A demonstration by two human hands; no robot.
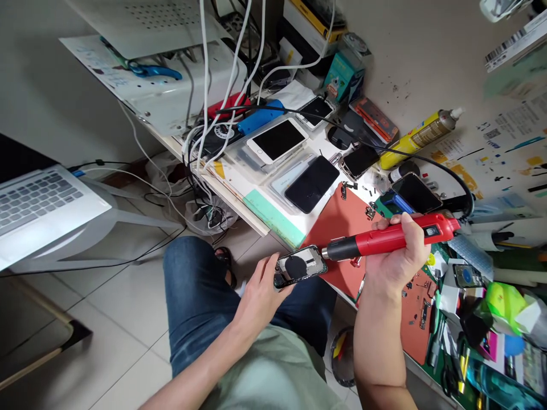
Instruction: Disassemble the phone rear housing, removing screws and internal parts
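Note:
My left hand point(265, 277) grips one end of an opened phone housing point(305, 266), whose bare inside with a round dark pad faces up. It is held over my lap, just off the table edge. In my right hand point(395, 256) is a red heat gun point(384, 234) with a black front and a metal nozzle. The nozzle points left at the housing's far end, very close to it; whether they touch I cannot tell. A black cable runs from the gun's rear. Beneath the gun lies a reddish-brown mat point(331, 228) with small metal parts on it.
Several phones lie on the table, among them a white one point(277, 140) and a black one point(311, 183). A yellow spray can point(416, 139) leans behind them. White cables point(205, 85) hang at the left. Tools and scissors point(449, 370) crowd the right. A laptop point(47, 205) stands far left.

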